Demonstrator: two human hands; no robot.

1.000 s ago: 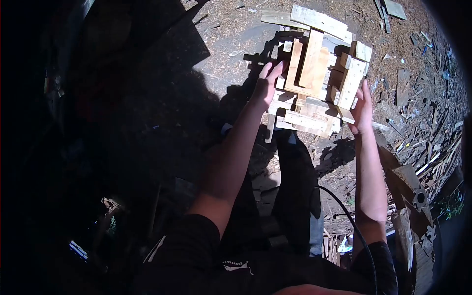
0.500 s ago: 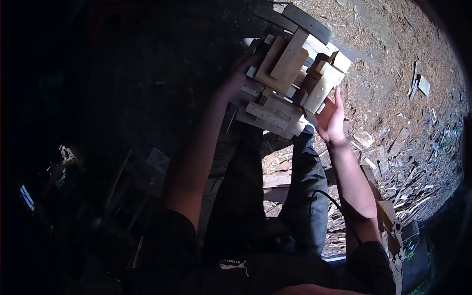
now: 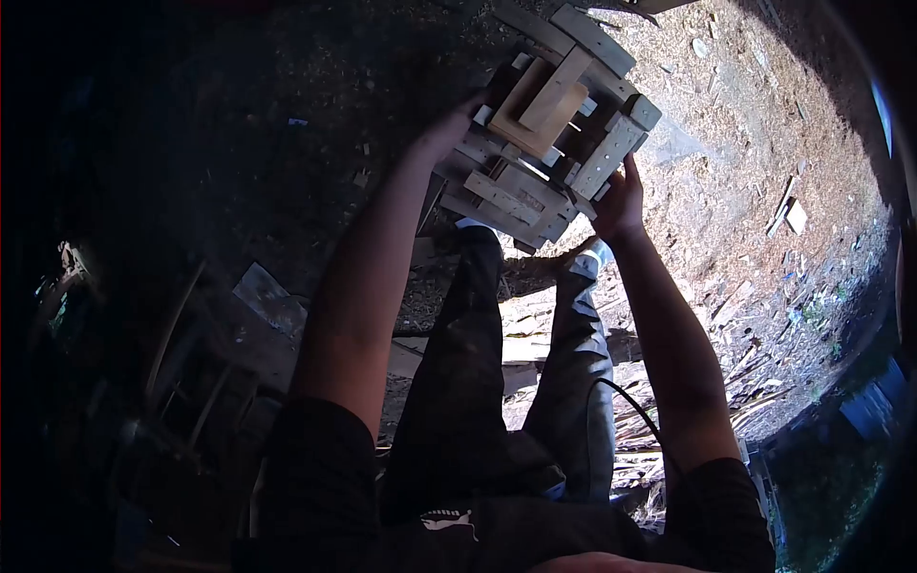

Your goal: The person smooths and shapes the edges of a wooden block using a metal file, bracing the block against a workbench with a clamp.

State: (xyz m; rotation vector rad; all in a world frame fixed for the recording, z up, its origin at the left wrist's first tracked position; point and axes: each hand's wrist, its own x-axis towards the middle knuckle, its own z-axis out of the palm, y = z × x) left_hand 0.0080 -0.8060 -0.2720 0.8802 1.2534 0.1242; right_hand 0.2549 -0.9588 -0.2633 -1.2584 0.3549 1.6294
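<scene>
A bulky wooden structure (image 3: pixel 521 205), made of short boards fixed together in layers, is held out in front of me, above my feet. Nail heads dot some of its boards. My left hand (image 3: pixel 458 126) grips its left side, the fingertips hidden in shadow behind the wood. On the lower right side, my right hand (image 3: pixel 621 202) supports it with the thumb up along a board (image 3: pixel 608 158) and the other fingers mostly out of sight. Two longer boards stick out at the top, one of them a grey plank (image 3: pixel 594 40).
Wood chips cover the sunlit ground (image 3: pixel 726 172) at right, where a small pale offcut (image 3: pixel 797 218) lies. Scrap wood and splinters are strewn beside my legs. A black cable (image 3: pixel 635 406) loops by my right arm. Deep shadow darkens the left side, around a flat board (image 3: pixel 269 298).
The wooden structure and both hands have shifted slightly left and up in the view. The structure's boards, brightly lit before, are now mostly in shade. Both hands keep their hold.
</scene>
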